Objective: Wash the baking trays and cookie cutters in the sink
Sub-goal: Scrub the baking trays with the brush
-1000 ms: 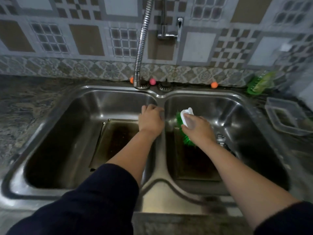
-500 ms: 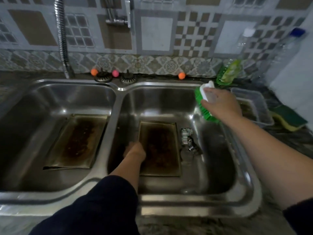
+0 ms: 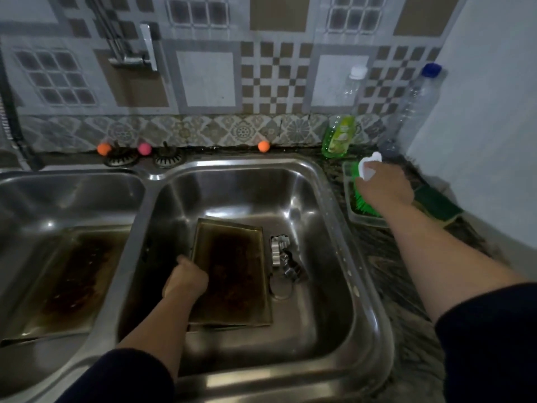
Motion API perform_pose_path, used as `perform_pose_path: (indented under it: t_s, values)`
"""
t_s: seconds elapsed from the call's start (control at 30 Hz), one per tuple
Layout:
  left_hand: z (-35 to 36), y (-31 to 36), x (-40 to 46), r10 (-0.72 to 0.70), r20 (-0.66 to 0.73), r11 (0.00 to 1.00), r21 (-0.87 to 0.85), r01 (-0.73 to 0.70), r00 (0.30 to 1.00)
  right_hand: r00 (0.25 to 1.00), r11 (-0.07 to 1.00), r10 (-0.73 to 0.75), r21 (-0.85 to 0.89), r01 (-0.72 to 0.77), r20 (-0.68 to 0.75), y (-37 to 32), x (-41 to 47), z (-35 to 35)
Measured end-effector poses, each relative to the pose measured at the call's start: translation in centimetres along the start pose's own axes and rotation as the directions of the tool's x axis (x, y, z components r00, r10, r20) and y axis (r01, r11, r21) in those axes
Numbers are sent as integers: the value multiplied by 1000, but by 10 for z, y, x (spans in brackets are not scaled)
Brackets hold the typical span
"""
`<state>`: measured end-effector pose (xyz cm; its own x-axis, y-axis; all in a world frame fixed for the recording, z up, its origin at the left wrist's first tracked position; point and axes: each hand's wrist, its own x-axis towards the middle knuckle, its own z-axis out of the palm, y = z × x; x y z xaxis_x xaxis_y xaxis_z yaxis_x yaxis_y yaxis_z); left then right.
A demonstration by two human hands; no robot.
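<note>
A dirty, dark-stained baking tray (image 3: 235, 274) lies in the right basin of the steel double sink (image 3: 334, 199). My left hand (image 3: 186, 279) grips the tray's left edge. Metal cookie cutters (image 3: 283, 257) sit just right of that tray on the basin floor. A second stained baking tray (image 3: 72, 280) rests in the left basin. My right hand (image 3: 383, 187) holds a green-bristled scrub brush with a white handle (image 3: 366, 167) over a clear plastic container (image 3: 363, 219) on the counter right of the sink.
A green dish soap bottle (image 3: 338, 136) and two clear plastic bottles (image 3: 418, 103) stand at the back right by the wall. A green and yellow sponge (image 3: 438, 205) lies beside the container. Orange and pink balls (image 3: 143, 148) and two drain plugs sit behind the sink.
My right hand has carried the brush from the right basin to the container on the counter. My left hand dropped from the sink divider onto the tray's left edge.
</note>
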<state>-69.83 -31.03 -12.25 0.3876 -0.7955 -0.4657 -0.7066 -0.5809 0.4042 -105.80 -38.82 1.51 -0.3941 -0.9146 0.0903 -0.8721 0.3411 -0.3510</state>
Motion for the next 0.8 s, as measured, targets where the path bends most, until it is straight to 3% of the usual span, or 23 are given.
perform_pose_path:
  t_s: [0.1, 0.23, 0.4, 0.57, 0.7, 0.8]
  values:
    - [-2, -4, 5, 22, 9, 986, -167, -21, 1000, 996, 996, -43, -78, 48, 73, 6, 2, 16]
    - [-4, -11, 2, 195, 6, 953, -239, -188, 981, 996, 986, -50, -156, 61, 74, 5, 4, 28]
    - [-4, -12, -8, 246, 11, 902, -368, -225, 969, 981, 985, -61, -150, 89, 183, 6, 9, 19]
    - [-15, -5, -16, 288, -22, 856, -442, -268, 957, 995, 993, -94, -63, 96, 37, -11, 1, -11]
    - [-22, -3, -23, 315, -114, 813, -480, -330, 942, 971, 967, -232, 93, 237, -65, -51, -23, -20]
    - [-29, -1, -27, 348, -170, 745, -547, -382, 922, 920, 909, -389, 145, 391, -43, -82, -58, -6]
